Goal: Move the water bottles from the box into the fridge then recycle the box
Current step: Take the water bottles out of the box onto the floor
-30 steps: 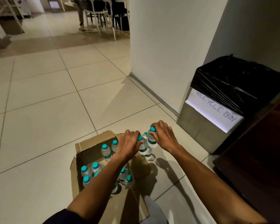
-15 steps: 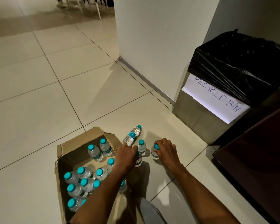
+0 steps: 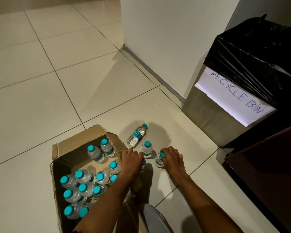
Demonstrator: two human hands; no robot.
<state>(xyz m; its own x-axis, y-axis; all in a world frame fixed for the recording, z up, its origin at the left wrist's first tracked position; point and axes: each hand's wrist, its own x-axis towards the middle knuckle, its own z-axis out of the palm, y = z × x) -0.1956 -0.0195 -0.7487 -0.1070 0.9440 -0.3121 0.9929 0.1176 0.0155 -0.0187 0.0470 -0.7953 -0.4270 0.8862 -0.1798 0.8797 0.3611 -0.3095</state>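
Note:
An open cardboard box (image 3: 71, 147) sits on the tiled floor with several clear water bottles (image 3: 84, 182) with teal caps inside. To its right, one bottle (image 3: 137, 135) lies on its side on the floor and another (image 3: 147, 148) stands upright. My right hand (image 3: 170, 157) grips the top of a third standing bottle (image 3: 159, 161) on the floor. My left hand (image 3: 132, 161) is closed over a bottle at the box's right edge; that bottle is mostly hidden under the hand.
A steel bin (image 3: 213, 115) with a black bag and a "RECYCLE BIN" paper sign (image 3: 233, 96) stands at the right against a white wall (image 3: 166, 31). A dark brown cabinet surface (image 3: 267, 165) fills the lower right. Tiled floor extends left and back.
Both hands came down from above the box with bottles and set them on the floor right of the box. One bottle now lies on its side. The view tilted downward.

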